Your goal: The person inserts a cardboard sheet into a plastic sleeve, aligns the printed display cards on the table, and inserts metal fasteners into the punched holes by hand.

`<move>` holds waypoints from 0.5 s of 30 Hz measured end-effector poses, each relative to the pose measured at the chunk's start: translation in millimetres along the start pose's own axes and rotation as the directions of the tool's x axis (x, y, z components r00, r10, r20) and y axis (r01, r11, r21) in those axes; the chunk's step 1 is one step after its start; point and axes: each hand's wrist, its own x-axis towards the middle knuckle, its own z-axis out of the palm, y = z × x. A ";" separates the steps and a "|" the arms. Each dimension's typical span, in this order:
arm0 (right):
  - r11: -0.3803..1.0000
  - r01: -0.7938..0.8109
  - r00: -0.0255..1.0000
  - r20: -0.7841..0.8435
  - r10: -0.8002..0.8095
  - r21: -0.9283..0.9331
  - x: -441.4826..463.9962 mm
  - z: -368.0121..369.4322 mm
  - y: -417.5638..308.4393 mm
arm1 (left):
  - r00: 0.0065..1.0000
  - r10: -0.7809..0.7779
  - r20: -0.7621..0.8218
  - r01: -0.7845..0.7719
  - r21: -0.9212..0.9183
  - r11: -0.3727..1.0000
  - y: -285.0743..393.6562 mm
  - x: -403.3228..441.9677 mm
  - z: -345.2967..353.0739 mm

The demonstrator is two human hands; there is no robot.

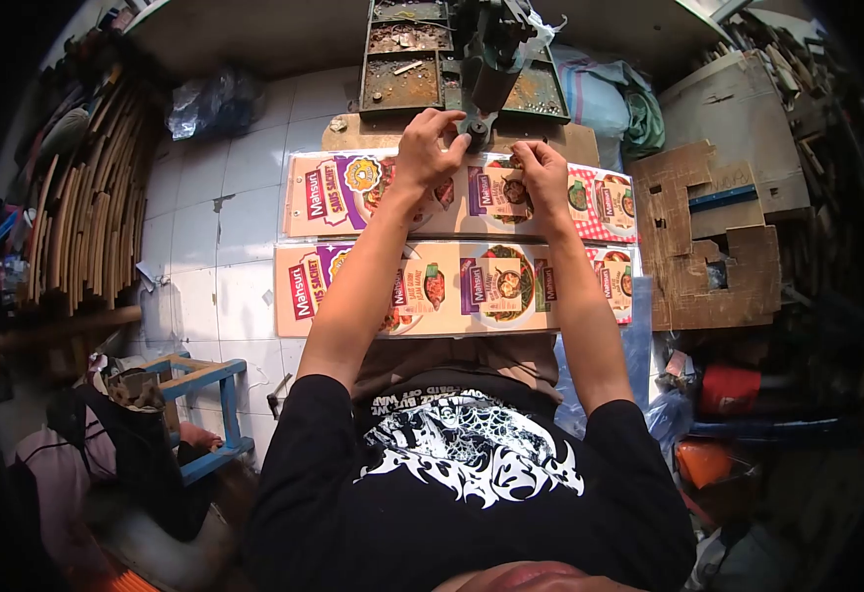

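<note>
My left hand [433, 150] is at the upper edge of a long printed sheet [300, 202], beside the foot of a dark upright press [492, 87]. Its fingers are curled towards the thumb; whatever is between them is too small to make out. On the other side of the press foot, my right hand [542, 178] pinches at the sheet's top edge. Red labels and food pictures cover this sheet. A second, similar printed sheet [294, 321] lies nearer my body, under my forearms.
Behind the sheets stands a metal tray [401, 87] of small parts, left of the press. Wooden strips [92, 212] are stacked at the left, above a blue stool frame [227, 405]. Cut brown boards [679, 237] lean at the right, near a white sack [595, 94].
</note>
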 end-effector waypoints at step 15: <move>0.897 -0.017 0.994 0.102 -0.031 0.441 33.6 26.2 9.3 | 0.993 -0.059 0.101 0.056 0.035 0.998 3.1 2.9 -0.6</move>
